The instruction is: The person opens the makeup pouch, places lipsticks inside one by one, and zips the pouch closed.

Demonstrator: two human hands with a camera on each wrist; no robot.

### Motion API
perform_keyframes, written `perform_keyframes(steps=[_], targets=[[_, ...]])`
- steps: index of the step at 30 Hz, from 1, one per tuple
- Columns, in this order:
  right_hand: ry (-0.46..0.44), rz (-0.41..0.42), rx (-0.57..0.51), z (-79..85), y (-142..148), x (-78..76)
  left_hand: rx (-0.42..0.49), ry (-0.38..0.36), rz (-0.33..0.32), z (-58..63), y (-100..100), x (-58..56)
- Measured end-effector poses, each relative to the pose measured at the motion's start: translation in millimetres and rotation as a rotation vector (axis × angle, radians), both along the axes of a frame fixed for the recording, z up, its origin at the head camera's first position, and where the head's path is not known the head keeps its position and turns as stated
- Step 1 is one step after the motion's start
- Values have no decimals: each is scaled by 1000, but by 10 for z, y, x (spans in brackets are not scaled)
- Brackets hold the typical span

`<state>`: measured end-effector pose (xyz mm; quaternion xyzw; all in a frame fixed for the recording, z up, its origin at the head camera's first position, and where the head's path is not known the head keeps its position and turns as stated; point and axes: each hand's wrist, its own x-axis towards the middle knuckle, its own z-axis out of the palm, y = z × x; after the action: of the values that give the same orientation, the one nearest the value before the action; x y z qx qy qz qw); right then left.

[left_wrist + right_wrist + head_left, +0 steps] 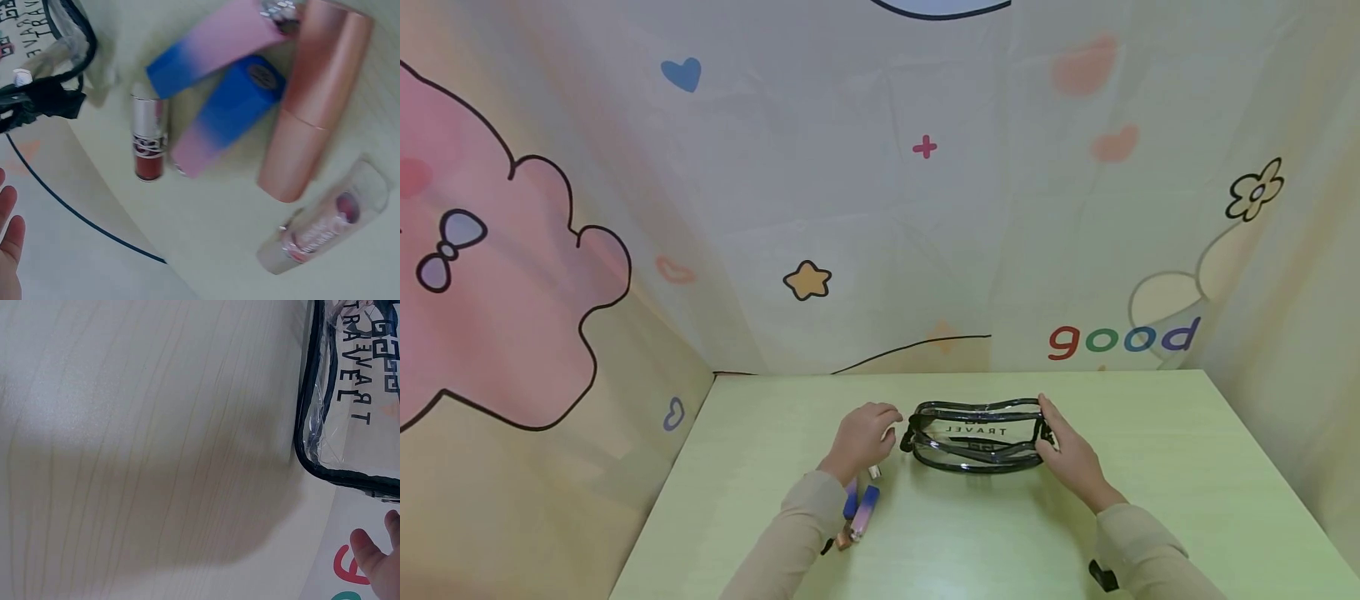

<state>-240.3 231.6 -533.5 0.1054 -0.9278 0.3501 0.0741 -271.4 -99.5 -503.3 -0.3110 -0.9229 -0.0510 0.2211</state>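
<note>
A clear pouch (pixel 976 431) with black piping and the word TRAVEL lies lengthwise across the middle of the head view. My right hand (pixel 1075 462) holds its right end, thumb on the near side. Just off the pouch's left end is my left hand (pixel 861 437), its fingers loosely bent with nothing between them. Below that hand, the left wrist view has two pink-and-blue tubes (pixel 228 115), a rose-gold tube (pixel 315 100), a small silver-capped lip tube (pixel 149 137) and a clear-capped tube (pixel 325 219). In the right wrist view, the pouch's corner (pixel 312 459) stands above the right fingers.
The pale wood-grain table (pixel 1195 450) backs onto a printed curtain (pixel 850 183) with hearts, a star and the word good. A small black object (pixel 1102 575) sits beside the right sleeve, near the front of the table.
</note>
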Motion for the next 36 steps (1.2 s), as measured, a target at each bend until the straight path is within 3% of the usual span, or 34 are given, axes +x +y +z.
perform_keyframes(steps=[11,21,31,36], targets=[[-15,1,-10,-5,2,-13,-39,-80,53,-191,-237,-23],[-13,0,-13,-3,5,-9,-96,-66,72,-341,-310,-24],[-3,-7,-17,-11,7,-6,-222,-249,143,-472,-310,16],[-22,-7,-18,-19,5,-12,-244,-293,143,-485,-288,47]])
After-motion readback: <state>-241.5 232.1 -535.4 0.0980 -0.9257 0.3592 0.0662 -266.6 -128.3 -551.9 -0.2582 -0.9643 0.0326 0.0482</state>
